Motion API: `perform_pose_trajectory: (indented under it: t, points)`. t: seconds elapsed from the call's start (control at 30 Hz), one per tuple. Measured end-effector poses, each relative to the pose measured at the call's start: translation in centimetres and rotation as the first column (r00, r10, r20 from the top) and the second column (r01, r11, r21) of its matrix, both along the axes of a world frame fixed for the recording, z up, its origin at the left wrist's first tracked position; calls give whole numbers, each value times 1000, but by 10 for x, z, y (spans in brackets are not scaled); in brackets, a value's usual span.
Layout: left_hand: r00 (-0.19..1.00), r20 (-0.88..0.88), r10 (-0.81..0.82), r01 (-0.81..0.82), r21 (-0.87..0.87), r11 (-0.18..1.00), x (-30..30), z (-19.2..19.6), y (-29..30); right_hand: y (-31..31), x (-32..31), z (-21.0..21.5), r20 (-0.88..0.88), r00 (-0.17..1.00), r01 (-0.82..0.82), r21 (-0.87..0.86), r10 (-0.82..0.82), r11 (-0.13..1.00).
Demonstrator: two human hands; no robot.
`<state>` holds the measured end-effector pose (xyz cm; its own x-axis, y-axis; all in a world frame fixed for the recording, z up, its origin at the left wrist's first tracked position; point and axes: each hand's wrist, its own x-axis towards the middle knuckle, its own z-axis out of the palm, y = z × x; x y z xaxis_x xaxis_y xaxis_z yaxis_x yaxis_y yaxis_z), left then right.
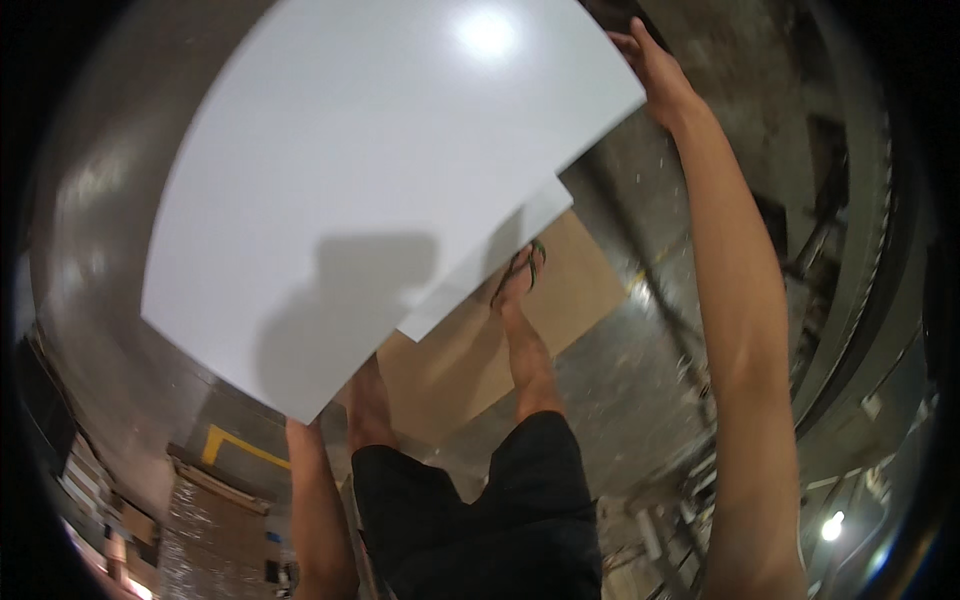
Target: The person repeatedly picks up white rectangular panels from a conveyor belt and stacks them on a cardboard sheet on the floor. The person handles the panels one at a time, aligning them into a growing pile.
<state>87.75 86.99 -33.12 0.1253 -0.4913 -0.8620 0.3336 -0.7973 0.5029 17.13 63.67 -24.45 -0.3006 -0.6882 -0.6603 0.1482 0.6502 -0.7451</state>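
large white sheet (pixel 370 190) held up in front of the camera, tilted, filling the upper left and middle of the view. surface glossy: a bright lamp glare near its top edge, and a shadow of a head and shoulders on its lower half.

right hand (pixel 655 70) at the sheet's upper right corner, fingers pinched over the edge; the forearm runs down from that corner toward the lower right of the frame. left hand (pixel 303 428) at the sheet's bottom corner, mostly hidden behind the sheet; only the wrist and forearm show below that corner, so cannot tell how the fingers are set, though the corner meets the hand there.

second white sheet (pixel 490 255) lies below the held sheet's right edge, partly covered by it, one corner poking out. under that, a brown cardboard sheet (pixel 560 290) flat on the floor (pixel 640 370).

below the held sheet: the person's own legs in black shorts (pixel 480 510). one foot in a green sandal (pixel 525 265) stands on the cardboard just beside the second white sheet; the other foot is at the held sheet's bottom corner.

floor is grey concrete, speckled. yellow floor marking (pixel 235 445) down-left of the held sheet's bottom corner.
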Motion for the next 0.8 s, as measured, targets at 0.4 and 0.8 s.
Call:
perform_pose_trajectory:
  t: [0.4, 0.8]
  points:
    - [973, 221, -64, -28, 390, 921, -116, -216, 53, 185, 13, -317, -365, 682, -409, 528, 634, 744]
    - [995, -31, 93, -85, 203, 976, -117, -276, 44, 160, 45, -357, -322, 816, -313, 452, 480, 835]
